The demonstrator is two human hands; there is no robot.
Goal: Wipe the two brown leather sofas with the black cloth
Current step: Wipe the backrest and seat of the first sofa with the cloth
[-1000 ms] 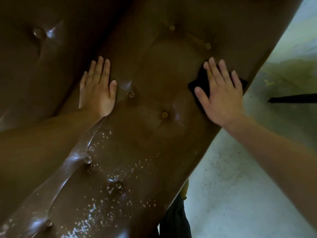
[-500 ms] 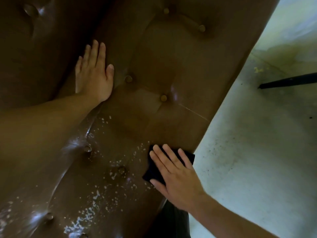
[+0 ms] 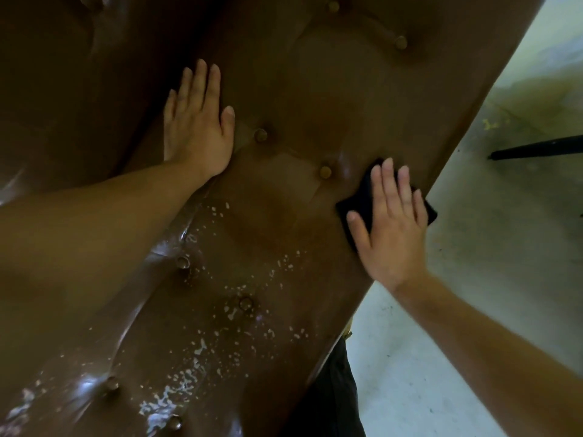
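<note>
– Hands, status?
– Right hand point(image 3: 391, 228) is flat, fingers straight and close together, pressing the black cloth point(image 3: 355, 201) onto the sofa point(image 3: 284, 222). Left hand point(image 3: 195, 130) is flat too and holds nothing, palm on the leather by the fold between two brown panels.
– Why flat on the cloth, not gripping it?
– My read: a flat palm spreads pressure, so the whole cloth stays in contact with the leather. The left hand looks like a brace while the person leans over.
– Cloth position?
– On the tufted panel near its right edge, just beside a button point(image 3: 325, 172). One corner pokes past the edge over the floor point(image 3: 441, 342). Most of it is hidden under the hand.
– Surface?
– Glossy brown leather, buttoned. It is plain around the cloth. White foam flecks point(image 3: 195, 351) sit lower down among the nearer buttons, well apart from the cloth. That patch looks not yet wiped.
– Around it?
– Pale floor to the right with a black rod point(image 3: 536, 148) lying on it, and dark clothing point(image 3: 325, 402) at the bottom edge. I can't tell whether the brown surface at left is the second sofa.
</note>
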